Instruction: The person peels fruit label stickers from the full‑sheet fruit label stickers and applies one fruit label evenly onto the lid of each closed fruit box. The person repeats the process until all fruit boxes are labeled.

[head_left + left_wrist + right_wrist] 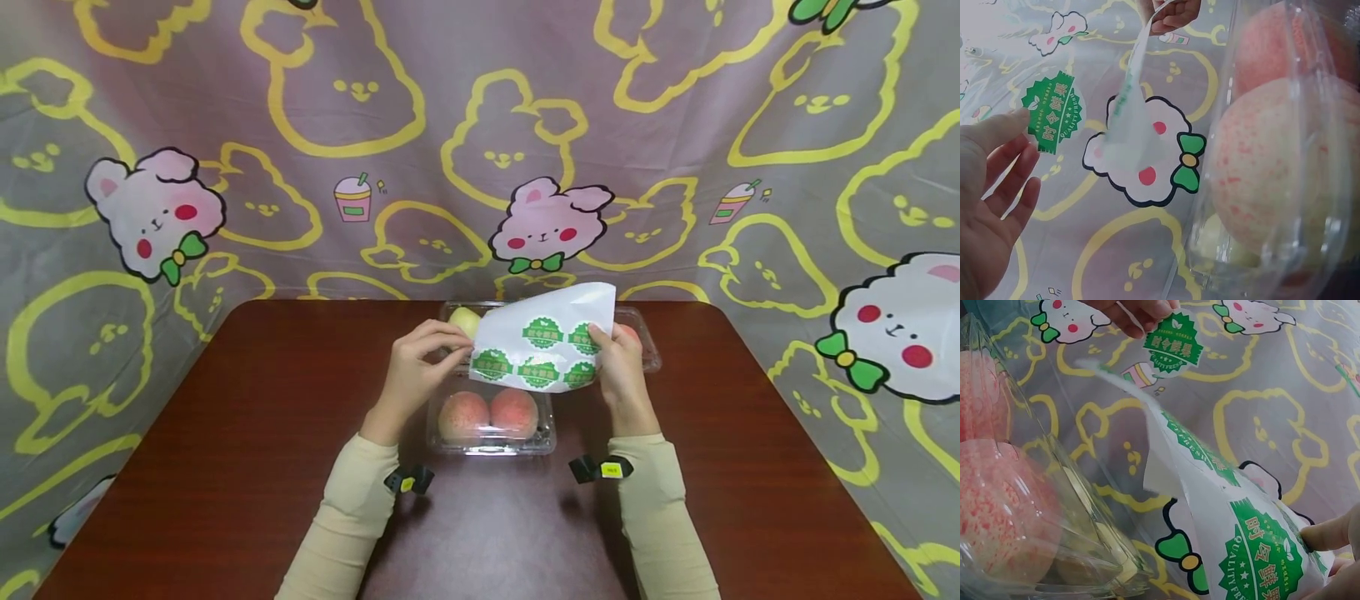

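Observation:
Between thumb and fingers, my left hand (416, 367) pinches a round green sticker (1054, 115) with white lettering. Both wrist views show this sticker apart from the white sheet (517, 321). My right hand (624, 375) grips that sheet by its right side, thumb on the front. Rows of matching green stickers cover the sheet's lower part, and it bends as it hangs above the table. Below it, nearer me, a clear plastic box (491, 451) holds two pinkish peaches (513, 414); its lid looks closed.
Behind the sheet, partly hidden, stand more clear plastic packaging (651, 354), a yellow-green fruit (465, 320) and a reddish fruit (628, 335). All rest on a dark red-brown table (240, 433). A patterned cloth (420, 175) hangs along its back and sides.

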A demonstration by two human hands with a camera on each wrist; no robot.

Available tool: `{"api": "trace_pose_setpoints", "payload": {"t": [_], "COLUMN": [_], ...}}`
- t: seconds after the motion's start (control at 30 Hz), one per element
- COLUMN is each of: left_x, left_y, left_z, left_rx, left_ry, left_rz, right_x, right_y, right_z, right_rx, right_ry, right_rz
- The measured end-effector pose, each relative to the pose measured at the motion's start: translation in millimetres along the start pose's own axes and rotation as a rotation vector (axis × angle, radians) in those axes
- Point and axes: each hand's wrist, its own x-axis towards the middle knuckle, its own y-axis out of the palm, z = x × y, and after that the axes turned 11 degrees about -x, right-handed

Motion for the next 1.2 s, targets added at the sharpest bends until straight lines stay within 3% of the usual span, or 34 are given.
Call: {"api": "trace_pose_setpoints", "payload": {"t": [0.57,0.83,1.2], "left_x": [-0.5,0.7,-0.9], "left_y": [-10.0,-11.1,-10.9], "left_z": [3.5,3.9,5.7], "left_rx": [0.038,0.048,0.083], "left_ry": [-0.04,-0.062,-0.179], "left_rz": [-0.036,-0.044,-0.002], "right_x": [-3.7,-6.9,-11.1], "right_y": [-3.1,-23.4,-57.2], "right_z": [3.8,11.6,9.9], "right_rx": [-0.058,-0.136,-0.194], "right_ry": [-0.003,-0.027,-0.034], "right_rz": [0.032,0.046,0.061]}}
